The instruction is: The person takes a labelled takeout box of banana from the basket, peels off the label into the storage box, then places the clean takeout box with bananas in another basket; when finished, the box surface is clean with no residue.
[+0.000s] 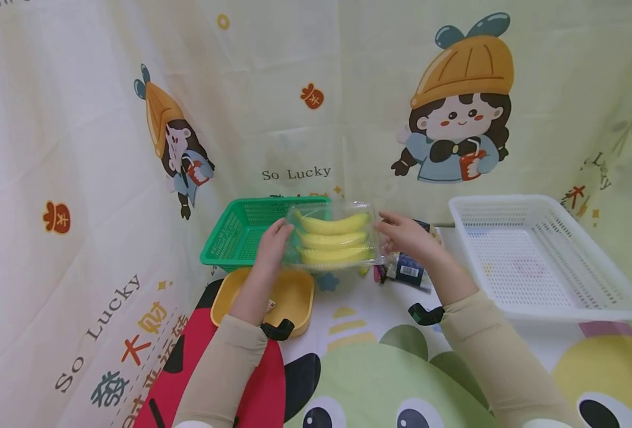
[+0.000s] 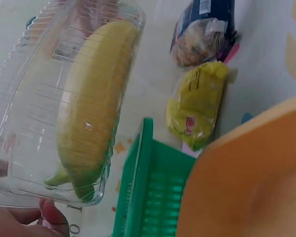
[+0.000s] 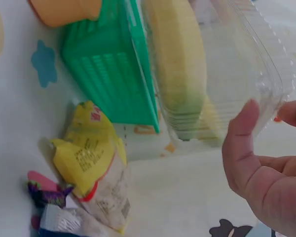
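A clear plastic box (image 1: 290,255) with three yellow bananas (image 1: 334,240) inside is held up above the table between both hands. My left hand (image 1: 273,242) grips the box's left end, its fingertips at the corner in the left wrist view. At the opposite end, my right hand (image 1: 408,236) pinches the rim, thumb on the near side and a finger behind it in the right wrist view. Behind the box and left hand stands a green basket (image 1: 230,223), partly hidden. An orange-yellow bin (image 1: 294,297) sits below the left forearm, with a small item in it.
Several packets lie behind the right hand, among them a dark blue packet (image 1: 409,270) and a yellow packet (image 3: 86,153). On the right stands a white perforated basket (image 1: 514,261). A patterned cloth (image 1: 369,380) covers the table, and a printed curtain (image 1: 252,107) hangs behind.
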`<state>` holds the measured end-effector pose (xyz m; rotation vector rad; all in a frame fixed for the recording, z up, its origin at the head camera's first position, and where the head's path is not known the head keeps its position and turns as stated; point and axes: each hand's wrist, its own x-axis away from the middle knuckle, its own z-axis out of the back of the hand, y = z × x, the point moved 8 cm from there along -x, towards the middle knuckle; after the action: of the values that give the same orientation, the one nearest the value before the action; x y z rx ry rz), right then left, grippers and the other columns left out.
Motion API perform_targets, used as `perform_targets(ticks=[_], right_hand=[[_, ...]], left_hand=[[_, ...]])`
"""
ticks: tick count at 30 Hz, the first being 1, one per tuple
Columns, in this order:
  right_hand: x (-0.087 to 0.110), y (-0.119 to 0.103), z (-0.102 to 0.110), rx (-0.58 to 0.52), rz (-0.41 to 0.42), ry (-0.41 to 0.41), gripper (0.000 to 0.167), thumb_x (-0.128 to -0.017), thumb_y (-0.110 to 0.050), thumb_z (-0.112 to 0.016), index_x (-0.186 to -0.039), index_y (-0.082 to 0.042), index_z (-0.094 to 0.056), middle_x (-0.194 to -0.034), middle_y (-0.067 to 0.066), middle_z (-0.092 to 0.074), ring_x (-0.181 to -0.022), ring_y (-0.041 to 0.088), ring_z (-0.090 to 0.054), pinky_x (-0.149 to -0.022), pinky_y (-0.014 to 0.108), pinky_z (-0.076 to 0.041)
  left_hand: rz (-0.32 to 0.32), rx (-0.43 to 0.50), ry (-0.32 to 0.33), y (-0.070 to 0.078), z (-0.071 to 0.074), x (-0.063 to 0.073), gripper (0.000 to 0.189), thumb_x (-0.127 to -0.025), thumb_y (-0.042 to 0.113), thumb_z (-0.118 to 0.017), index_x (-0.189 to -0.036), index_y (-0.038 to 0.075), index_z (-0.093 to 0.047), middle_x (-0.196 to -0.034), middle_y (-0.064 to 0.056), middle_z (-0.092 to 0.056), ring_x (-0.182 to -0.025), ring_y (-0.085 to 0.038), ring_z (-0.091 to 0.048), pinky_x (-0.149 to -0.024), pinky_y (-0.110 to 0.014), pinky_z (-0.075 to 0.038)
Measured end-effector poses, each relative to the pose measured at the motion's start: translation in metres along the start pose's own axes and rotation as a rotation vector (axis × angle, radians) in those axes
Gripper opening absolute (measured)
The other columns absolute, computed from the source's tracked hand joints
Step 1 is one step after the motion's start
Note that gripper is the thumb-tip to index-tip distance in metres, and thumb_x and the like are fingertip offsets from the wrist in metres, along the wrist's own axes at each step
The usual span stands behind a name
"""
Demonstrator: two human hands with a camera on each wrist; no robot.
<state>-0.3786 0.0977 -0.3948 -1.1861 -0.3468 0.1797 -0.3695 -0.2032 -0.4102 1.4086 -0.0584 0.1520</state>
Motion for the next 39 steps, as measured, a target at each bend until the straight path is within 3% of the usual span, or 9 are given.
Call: perform_targets(ticks=[5, 10, 17, 23, 27, 31, 34, 37, 39], right_hand=[[-0.012, -0.007, -0.009, -0.036, 0.028, 0.048, 0.064, -0.102, -0.034, -0.051, -0.157, -0.014, -0.026, -0.145, 0.018, -0.04, -0.076, 0.018, -0.06, -0.08, 0.04, -0.058], [-0.018, -0.015, -0.017, -0.001, 0.045, 0.068, 0.058, -0.102, -0.037, -0.051, -0.153, -0.016, -0.036, -0.142, 0.014, -0.044, -0.076, 0.019, -0.062, -0.082, 0.042, -0.057], [-0.034, -0.027, -0.032, 0.026, 0.037, 0.045, 0.055, -0.101, -0.039, -0.051, -0.151, -0.017, -0.041, -0.146, 0.01, -0.049, -0.1, 0.024, -0.067, -0.095, 0.041, -0.055], [-0.048, -0.036, -0.043, 0.002, 0.012, 0.005, 0.054, -0.101, -0.04, -0.051, -0.149, -0.015, -0.044, -0.144, 0.008, -0.052, -0.114, 0.027, -0.062, -0.105, 0.045, -0.049], [-0.054, -0.042, -0.049, 0.037, -0.005, -0.011, 0.052, -0.101, -0.043, -0.049, -0.147, -0.018, -0.048, -0.141, 0.007, -0.055, -0.119, 0.027, -0.059, -0.106, 0.045, -0.047], [-0.059, -0.05, -0.059, 0.016, -0.015, -0.03, 0.051, -0.1, -0.044, -0.05, -0.145, -0.019, -0.051, -0.138, 0.006, -0.057, -0.12, 0.026, -0.058, -0.107, 0.045, -0.046], [-0.065, -0.053, -0.068, -0.047, -0.016, -0.051, 0.05, -0.1, -0.041, -0.052, -0.143, -0.015, -0.053, -0.14, 0.006, -0.055, -0.124, 0.029, -0.056, -0.107, 0.044, -0.046], [-0.074, -0.053, -0.078, -0.112, -0.015, -0.072, 0.048, -0.101, -0.035, -0.053, -0.142, -0.01, -0.052, -0.143, 0.007, -0.052, -0.127, 0.032, -0.052, -0.108, 0.045, -0.045], [-0.08, -0.051, -0.085, -0.169, -0.02, -0.089, 0.049, -0.101, -0.031, -0.053, -0.143, -0.006, -0.05, -0.145, 0.01, -0.05, -0.128, 0.034, -0.05, -0.11, 0.047, -0.043]], left_hand=[[-0.002, -0.056, 0.04, 0.004, 0.016, -0.008, 0.062, -0.098, 0.046, -0.054, -0.153, 0.024, -0.038, -0.153, -0.004, -0.044, -0.133, -0.031, -0.047, -0.113, -0.053, -0.036], [-0.01, -0.108, 0.06, 0.008, 0.031, -0.016, 0.061, -0.098, 0.046, -0.055, -0.152, 0.022, -0.04, -0.15, -0.006, -0.048, -0.128, -0.03, -0.051, -0.109, -0.05, -0.041], [-0.006, -0.197, 0.103, 0.012, 0.06, -0.032, 0.059, -0.097, 0.049, -0.055, -0.149, 0.022, -0.045, -0.138, -0.011, -0.057, -0.116, -0.032, -0.056, -0.105, -0.051, -0.042], [-0.008, -0.288, 0.113, 0.013, 0.081, -0.044, 0.06, -0.097, 0.054, -0.052, -0.148, 0.021, -0.048, -0.137, -0.012, -0.058, -0.118, -0.032, -0.058, -0.107, -0.051, -0.043], [0.033, -0.307, 0.126, 0.015, 0.095, -0.047, 0.061, -0.099, 0.057, -0.044, -0.148, 0.019, -0.047, -0.14, -0.014, -0.058, -0.119, -0.034, -0.057, -0.109, -0.052, -0.041], [0.076, -0.298, 0.147, 0.018, 0.106, -0.049, 0.055, -0.101, 0.058, -0.035, -0.12, 0.012, -0.059, -0.129, -0.014, -0.06, -0.113, -0.037, -0.056, -0.103, -0.051, -0.042], [0.105, -0.339, 0.164, 0.018, 0.113, -0.052, 0.053, -0.101, 0.059, -0.031, -0.092, 0.009, -0.049, -0.102, -0.011, -0.056, -0.11, -0.037, -0.055, -0.094, -0.049, -0.042], [0.153, -0.357, 0.171, 0.013, 0.117, -0.054, 0.054, -0.101, 0.058, -0.031, -0.096, 0.008, -0.05, -0.098, -0.011, -0.049, -0.116, -0.035, -0.052, -0.096, -0.047, -0.041], [0.19, -0.365, 0.169, 0.008, 0.12, -0.054, 0.059, -0.101, 0.058, -0.03, -0.118, 0.007, -0.054, -0.122, -0.015, -0.051, -0.128, -0.034, -0.044, -0.107, -0.047, -0.038]])
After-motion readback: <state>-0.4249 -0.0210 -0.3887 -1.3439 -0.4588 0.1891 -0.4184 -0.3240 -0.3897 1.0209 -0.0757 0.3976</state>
